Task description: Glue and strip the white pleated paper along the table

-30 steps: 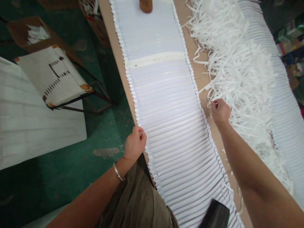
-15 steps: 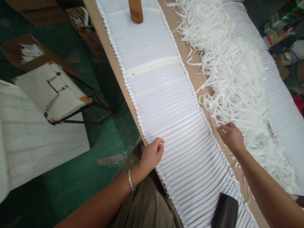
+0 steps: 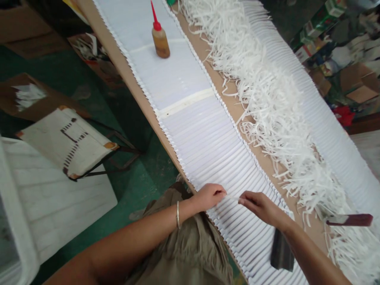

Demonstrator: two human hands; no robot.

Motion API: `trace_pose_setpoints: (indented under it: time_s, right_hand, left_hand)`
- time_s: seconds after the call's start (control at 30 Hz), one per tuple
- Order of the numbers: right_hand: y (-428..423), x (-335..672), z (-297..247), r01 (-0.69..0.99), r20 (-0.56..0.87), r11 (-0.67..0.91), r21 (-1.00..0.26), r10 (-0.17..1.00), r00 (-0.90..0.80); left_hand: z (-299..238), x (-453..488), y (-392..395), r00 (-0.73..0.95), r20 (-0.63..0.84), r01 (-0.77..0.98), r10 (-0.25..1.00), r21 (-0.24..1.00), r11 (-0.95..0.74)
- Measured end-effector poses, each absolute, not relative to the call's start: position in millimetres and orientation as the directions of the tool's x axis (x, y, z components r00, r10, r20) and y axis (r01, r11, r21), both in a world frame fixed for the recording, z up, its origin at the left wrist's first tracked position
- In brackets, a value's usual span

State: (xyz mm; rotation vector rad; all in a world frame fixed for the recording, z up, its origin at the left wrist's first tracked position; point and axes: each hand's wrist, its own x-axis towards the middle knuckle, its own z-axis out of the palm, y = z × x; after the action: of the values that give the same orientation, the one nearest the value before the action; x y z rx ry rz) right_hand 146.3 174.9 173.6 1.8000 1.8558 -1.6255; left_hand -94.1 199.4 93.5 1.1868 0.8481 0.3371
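Observation:
My left hand and my right hand face each other just above a long row of overlapping white folded sheets. Pinched between the fingertips of both is a short, narrow white strip, stretched across the gap. Under my right forearm a dark block-like object rests on the sheets, partly hidden by the arm. Farther up the row stands a bottle of amber liquid with a red pointed nozzle.
A heap of loose white paper strips runs along the brown table, with a dark-red-handled tool on it. Beyond lies another row of white sheets. At left are a stool and a cardboard box.
My right hand has come left from beside the strip heap to meet my left hand, and a white strip now spans them. The view has shifted, bringing the whole bottle into sight.

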Motion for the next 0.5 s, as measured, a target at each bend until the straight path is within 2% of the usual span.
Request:
trace_pose_setpoints:
  time_s: [0.1, 0.3, 0.5]
  right_hand:
    - [187, 149, 162, 0.739, -0.641, -0.246, -0.628, 0.702, -0.311]
    - [239, 169, 127, 0.804, -0.592, -0.15, -0.575, 0.755, -0.283]
    - [287, 193, 99, 0.844, -0.586, -0.104, -0.526, 0.763, -0.272]
  left_hand:
    - [87, -125, 201, 0.586, -0.47, 0.168, 0.66, 0.867, 0.469]
    - [69, -162, 189, 0.289, -0.593, 0.221, 0.751, 0.805, 0.551]
    - [45, -163, 180, 0.08, -0.629, 0.225, 0.773, 0.767, 0.601]
